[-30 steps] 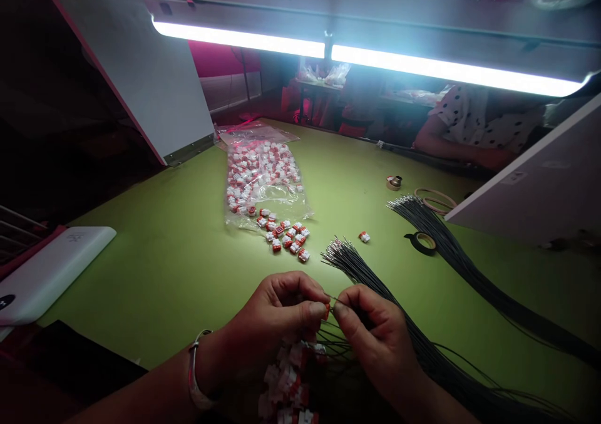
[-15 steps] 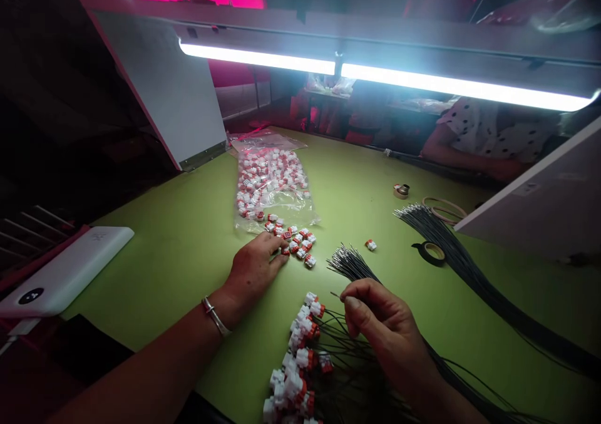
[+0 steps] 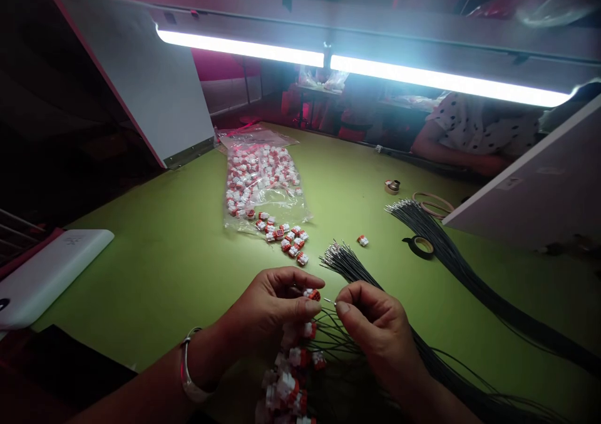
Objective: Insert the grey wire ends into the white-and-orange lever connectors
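Between thumb and fingers, my left hand [image 3: 277,299] grips a small white and orange-red connector housing [image 3: 312,294], its red face turned right. My right hand [image 3: 375,324] pinches a thin dark wire [image 3: 330,301] whose metal terminal tip points left at the housing, a small gap apart. Below my hands lies a pile of white and red connectors [image 3: 287,386] with black wires attached. A bundle of black wires [image 3: 345,261] with bare metal tips runs beneath my right hand. Loose connectors [image 3: 293,242] are scattered just beyond my left hand.
A clear plastic bag [image 3: 263,183] of connectors lies further back. On the right are a second wire bundle [image 3: 451,255], black tape [image 3: 420,247], and a single connector [image 3: 362,240]. A white power bank [image 3: 61,274] sits left. Tube lights [image 3: 446,81] hang overhead; another person [image 3: 469,133] sits across.
My left hand has come back from the loose connectors with one housing and now holds it facing the wire tip. My right hand keeps its pinch on the wire. The view has shifted slightly.
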Available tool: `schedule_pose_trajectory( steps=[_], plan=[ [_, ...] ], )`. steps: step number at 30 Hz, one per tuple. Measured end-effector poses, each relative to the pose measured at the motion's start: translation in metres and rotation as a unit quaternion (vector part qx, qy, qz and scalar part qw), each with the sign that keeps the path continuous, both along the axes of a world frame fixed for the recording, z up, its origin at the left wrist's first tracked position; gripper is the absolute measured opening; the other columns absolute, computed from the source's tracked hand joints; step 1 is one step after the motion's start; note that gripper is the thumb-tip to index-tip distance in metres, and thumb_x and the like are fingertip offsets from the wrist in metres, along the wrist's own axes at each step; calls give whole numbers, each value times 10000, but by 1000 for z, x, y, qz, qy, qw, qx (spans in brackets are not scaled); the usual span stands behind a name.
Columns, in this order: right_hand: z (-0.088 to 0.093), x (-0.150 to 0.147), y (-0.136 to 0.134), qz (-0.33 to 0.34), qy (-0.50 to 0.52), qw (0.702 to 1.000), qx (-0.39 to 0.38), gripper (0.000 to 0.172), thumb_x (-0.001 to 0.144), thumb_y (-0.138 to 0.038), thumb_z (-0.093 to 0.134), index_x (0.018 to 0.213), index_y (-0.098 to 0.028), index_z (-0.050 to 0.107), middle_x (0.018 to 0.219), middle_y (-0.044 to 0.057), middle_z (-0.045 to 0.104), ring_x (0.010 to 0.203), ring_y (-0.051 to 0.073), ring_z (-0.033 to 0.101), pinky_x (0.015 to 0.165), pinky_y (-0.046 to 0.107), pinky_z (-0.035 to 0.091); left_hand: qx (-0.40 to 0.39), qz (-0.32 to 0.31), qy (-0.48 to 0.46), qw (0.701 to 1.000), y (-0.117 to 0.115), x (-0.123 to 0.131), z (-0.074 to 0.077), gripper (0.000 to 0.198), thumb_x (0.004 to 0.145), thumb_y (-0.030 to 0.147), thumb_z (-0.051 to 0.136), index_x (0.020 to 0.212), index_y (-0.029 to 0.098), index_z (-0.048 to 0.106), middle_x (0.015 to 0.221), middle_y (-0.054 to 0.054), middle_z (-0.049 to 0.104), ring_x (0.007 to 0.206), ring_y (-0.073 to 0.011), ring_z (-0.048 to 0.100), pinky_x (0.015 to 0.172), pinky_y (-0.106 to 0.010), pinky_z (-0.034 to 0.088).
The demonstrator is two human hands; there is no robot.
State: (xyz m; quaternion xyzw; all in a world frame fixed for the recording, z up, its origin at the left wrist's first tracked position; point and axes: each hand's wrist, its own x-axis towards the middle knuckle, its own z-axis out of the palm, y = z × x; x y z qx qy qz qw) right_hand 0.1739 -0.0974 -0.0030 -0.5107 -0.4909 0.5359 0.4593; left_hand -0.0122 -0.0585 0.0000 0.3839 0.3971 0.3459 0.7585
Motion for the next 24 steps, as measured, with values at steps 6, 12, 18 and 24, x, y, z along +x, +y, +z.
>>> schedule_pose_trajectory(
  steps=[6, 12, 18, 24],
  plan=[
    [6, -4, -2, 3, -27, 1000, -7, 262, 835, -364, 637, 688, -169, 544, 595, -51, 430, 553, 103, 316, 502, 238, 271, -71, -1, -37, 997, -3, -1, -3, 372, 643, 212, 885, 989, 174, 753, 673, -13, 692, 525, -118, 643, 519, -217, 500],
    [7, -4, -2, 14, -28, 999, -18, 258, 844, -373, 617, 700, -173, 536, 606, -48, 441, 559, 105, 328, 508, 238, 283, -105, 5, -86, 991, -6, -1, 0, 291, 715, 249, 852, 980, 172, 758, 727, -36, 706, 580, -115, 664, 582, -215, 521],
    [9, -3, -2, 25, -33, 998, -36, 253, 839, -362, 610, 692, -175, 526, 598, -52, 426, 554, 102, 314, 502, 239, 259, -56, 7, -65, 996, -5, -1, 1, 237, 714, 234, 850, 911, 161, 739, 691, -29, 698, 584, -121, 650, 578, -220, 510],
    [8, 0, -1, 52, -39, 997, -44, 252, 848, -345, 610, 688, -168, 528, 605, -49, 422, 567, 103, 311, 509, 240, 261, 32, -25, -22, 999, -7, -2, 4, 170, 725, 218, 837, 818, 155, 709, 643, 3, 638, 557, -103, 590, 546, -218, 510]
  ],
)
